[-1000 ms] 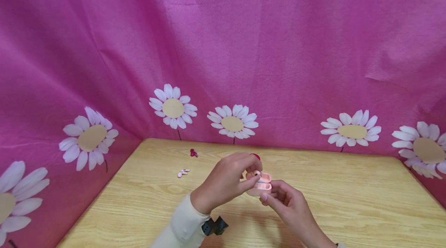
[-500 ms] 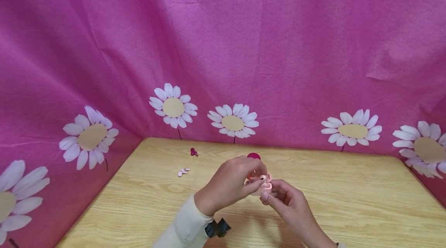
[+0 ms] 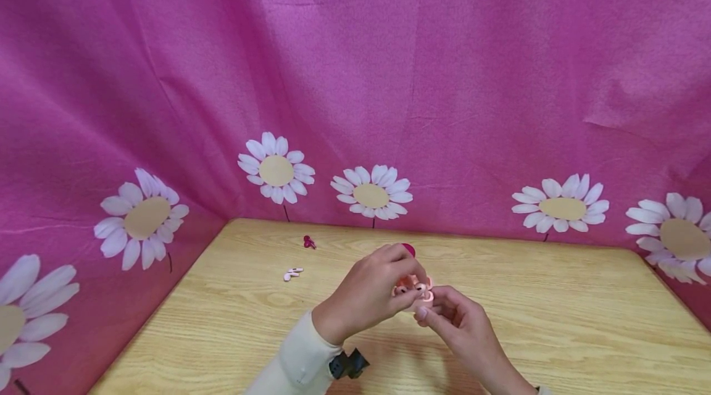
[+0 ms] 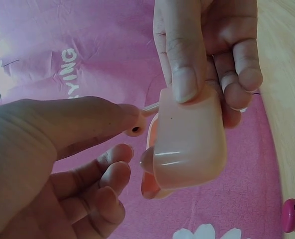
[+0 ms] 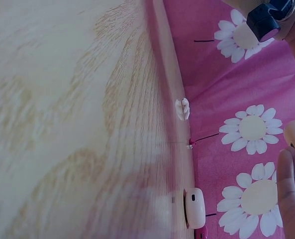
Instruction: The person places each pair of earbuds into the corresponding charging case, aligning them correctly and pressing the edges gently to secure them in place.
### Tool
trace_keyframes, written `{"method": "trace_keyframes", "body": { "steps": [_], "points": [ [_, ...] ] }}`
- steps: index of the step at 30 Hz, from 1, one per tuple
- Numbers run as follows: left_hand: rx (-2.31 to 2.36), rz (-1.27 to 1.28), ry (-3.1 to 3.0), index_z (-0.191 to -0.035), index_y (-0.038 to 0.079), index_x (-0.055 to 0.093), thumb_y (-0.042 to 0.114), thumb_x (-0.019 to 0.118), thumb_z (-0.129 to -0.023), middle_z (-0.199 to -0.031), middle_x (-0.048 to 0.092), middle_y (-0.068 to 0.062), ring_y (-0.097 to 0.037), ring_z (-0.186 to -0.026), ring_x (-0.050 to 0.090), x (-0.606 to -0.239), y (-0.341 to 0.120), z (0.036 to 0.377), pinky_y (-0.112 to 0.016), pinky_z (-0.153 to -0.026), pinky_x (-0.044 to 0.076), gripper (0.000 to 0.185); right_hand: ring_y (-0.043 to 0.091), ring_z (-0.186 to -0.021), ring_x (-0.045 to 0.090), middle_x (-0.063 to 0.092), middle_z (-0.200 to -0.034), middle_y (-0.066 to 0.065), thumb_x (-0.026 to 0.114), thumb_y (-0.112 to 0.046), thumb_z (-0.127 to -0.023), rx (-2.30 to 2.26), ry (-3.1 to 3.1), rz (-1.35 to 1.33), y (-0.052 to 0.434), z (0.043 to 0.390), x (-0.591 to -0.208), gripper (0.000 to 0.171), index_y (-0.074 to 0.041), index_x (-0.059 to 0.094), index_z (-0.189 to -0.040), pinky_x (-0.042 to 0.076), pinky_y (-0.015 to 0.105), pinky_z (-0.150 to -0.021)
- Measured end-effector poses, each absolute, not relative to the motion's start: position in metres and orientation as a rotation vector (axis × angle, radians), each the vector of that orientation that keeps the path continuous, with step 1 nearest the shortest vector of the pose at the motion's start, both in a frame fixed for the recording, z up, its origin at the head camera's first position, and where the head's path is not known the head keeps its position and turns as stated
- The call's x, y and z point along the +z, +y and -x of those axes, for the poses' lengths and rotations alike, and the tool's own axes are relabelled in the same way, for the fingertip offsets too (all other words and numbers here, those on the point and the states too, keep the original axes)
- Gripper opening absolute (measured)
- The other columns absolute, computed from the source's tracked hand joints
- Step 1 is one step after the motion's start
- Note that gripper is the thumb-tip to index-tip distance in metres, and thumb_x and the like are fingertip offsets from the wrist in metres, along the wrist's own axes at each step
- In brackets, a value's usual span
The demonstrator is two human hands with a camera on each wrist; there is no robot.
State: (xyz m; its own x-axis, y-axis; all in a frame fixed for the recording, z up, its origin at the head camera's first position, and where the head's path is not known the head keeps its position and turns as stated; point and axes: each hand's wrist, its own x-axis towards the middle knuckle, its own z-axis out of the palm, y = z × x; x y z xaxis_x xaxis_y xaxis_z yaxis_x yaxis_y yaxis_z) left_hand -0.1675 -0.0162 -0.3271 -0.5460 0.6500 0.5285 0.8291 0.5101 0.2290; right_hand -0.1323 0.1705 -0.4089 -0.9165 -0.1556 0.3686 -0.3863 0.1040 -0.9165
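Note:
In the head view my right hand [image 3: 466, 330] holds a peach earbud case [image 3: 426, 299] with its lid raised. My left hand [image 3: 369, 290] pinches an earbud [image 3: 420, 288] at the case's mouth. The left wrist view shows the case [image 4: 189, 142] tilted, with the right thumb [image 4: 184, 84] across its base. There the earbud [image 4: 136, 128] sits under my left thumb, its stem pointing towards the case. A second rounded bud tip [image 4: 147, 159] shows at the case's opening. How deep either bud sits is hidden.
White earbuds [image 3: 292, 274] and magenta earbuds [image 3: 308, 242] lie on the wooden table [image 3: 222, 321] to the left. Behind my left hand is a magenta case [image 3: 409, 249]. A pale case [image 5: 194, 208] stands beside it in the right wrist view. Flowered cloth [image 3: 466, 105] hangs behind.
My left hand has shifted slightly right, bringing the pinched earbud from over the case's left side to its mouth. The right hand and the case have stayed nearly still.

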Motion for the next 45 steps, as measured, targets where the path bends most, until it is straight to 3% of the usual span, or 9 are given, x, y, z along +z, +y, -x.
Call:
{"method": "trace_keyframes", "body": {
  "steps": [14,45],
  "points": [
    [-0.644,1.222,-2.409,-0.096,0.021,0.073,0.027,0.077,-0.084,-0.097,0.054,0.009,-0.001,-0.087,0.049,-0.3308,-0.0156,0.1691,-0.013,-0.071,0.043,0.014,0.011,-0.075,0.066,0.068,-0.082,0.01,0.066,0.0,-0.089,1.892,-2.139,-0.619,0.1698,0.1326,-0.4105,0.015,0.002,0.062,-0.103,0.057,0.034,-0.066],
    [-0.682,1.169,-2.44,-0.099,0.021,0.071,0.024,0.074,-0.086,-0.099,0.055,0.009,-0.003,-0.085,0.048,-0.3283,-0.0215,0.1727,-0.014,-0.069,0.042,0.014,0.016,-0.075,0.067,0.068,-0.082,0.01,0.066,-0.008,-0.091,1.89,-2.221,-0.504,0.1718,0.1332,-0.4096,0.018,0.001,0.062,-0.106,0.057,0.033,-0.069]
  ]
}}
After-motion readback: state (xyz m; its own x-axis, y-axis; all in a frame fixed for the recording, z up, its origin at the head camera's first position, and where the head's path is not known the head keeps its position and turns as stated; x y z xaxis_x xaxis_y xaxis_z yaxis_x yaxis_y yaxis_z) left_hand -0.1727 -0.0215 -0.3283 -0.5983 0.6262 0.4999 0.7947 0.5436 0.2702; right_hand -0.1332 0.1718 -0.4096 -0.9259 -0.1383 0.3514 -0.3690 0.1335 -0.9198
